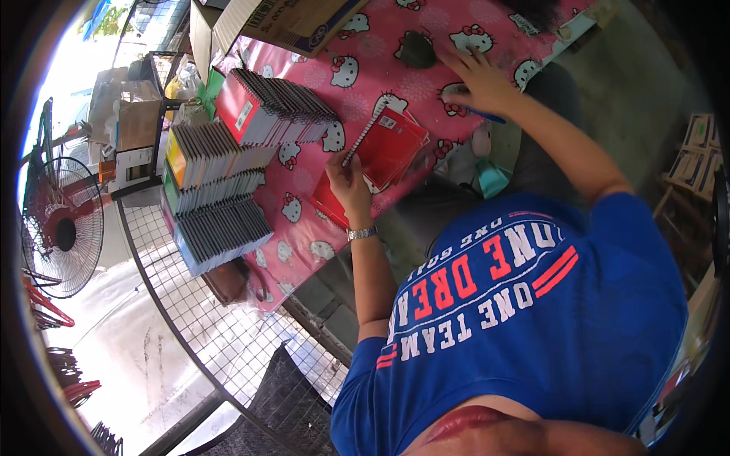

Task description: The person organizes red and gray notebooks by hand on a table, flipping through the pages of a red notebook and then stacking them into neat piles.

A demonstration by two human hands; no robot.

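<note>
Red spiral notebooks (391, 144) lie in a small, uneven pile at the table's near edge, the top one with a white coil along its left side. My left hand (348, 185), with a metal watch at the wrist, grips the lower end of that coil. Under and beside this hand, another red cover (328, 204) shows in part. My right hand (484, 85) rests on the tablecloth to the right, fingers stretched out and apart. Just left of its fingertips sits a dark green rounded object (417, 49). A blue thing (489, 117), partly hidden, shows beneath my right wrist.
Stacks of spiral notebooks with red (266, 110), yellow (217, 152) and blue (224, 232) covers stand at the left. A cardboard box (293, 23) stands at the back on the pink cartoon-cat tablecloth (293, 178). Further left are a fan (65, 232) and a wire grid (186, 266).
</note>
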